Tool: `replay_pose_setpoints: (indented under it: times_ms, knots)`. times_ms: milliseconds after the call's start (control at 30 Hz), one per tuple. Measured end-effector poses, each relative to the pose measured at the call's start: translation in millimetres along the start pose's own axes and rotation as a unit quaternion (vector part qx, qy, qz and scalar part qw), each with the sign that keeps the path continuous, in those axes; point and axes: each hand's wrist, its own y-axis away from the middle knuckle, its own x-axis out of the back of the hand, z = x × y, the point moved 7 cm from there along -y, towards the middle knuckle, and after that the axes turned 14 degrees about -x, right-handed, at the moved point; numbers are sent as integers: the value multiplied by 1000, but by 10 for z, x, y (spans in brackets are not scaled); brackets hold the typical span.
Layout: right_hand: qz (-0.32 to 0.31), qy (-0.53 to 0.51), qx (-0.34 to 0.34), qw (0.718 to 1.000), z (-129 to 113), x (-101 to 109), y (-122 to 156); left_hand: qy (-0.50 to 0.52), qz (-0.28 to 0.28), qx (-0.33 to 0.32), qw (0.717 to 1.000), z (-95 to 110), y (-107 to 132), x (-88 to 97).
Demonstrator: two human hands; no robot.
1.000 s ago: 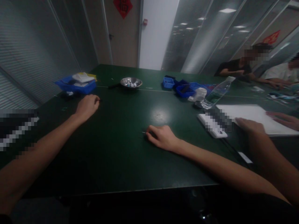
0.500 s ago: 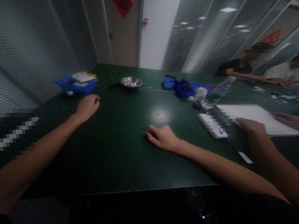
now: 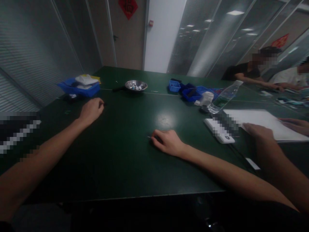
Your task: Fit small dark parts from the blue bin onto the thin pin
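My left hand (image 3: 91,110) rests toward the far left of the green table (image 3: 125,164), its thumb and fingers pinched together. A small dark tip (image 3: 104,104) pokes out from those fingers, too small to name. Nearer the middle, my right hand (image 3: 168,141) lies on its side with thumb and forefinger closed. From this pinch a thin, pale, pin-like piece (image 3: 149,137) juts out to the left; the rest of it is hidden by the fingers. The two hands are well apart.
Beyond my hands sits a metal bowl (image 3: 135,85) with small pieces inside. Blue trays (image 3: 90,91) stand left, and blue bins (image 3: 174,86) right. A plastic bottle (image 3: 223,98), white device (image 3: 218,130) and white sheet (image 3: 256,116) lie right, beside another person's hand (image 3: 259,130).
Both of my hands hold the same place and pinch. The view has shifted very slightly, and little else differs.
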Motion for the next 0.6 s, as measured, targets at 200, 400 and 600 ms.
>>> replay_pose_setpoints:
  times_ms: [200, 400, 600]
  knots:
    - [-1, -3, 1, 1000, 17, -7, -15, 8, 5, 14, 1000, 9, -5, 14]
    - [0, -3, 0, 1000, 7, 4, -13, 1, -3, -11, 1000, 32, -9, -5]
    - [1, -3, -1, 1000, 10, 1, -5, 1, 13, -2, 1000, 12, 3, -2]
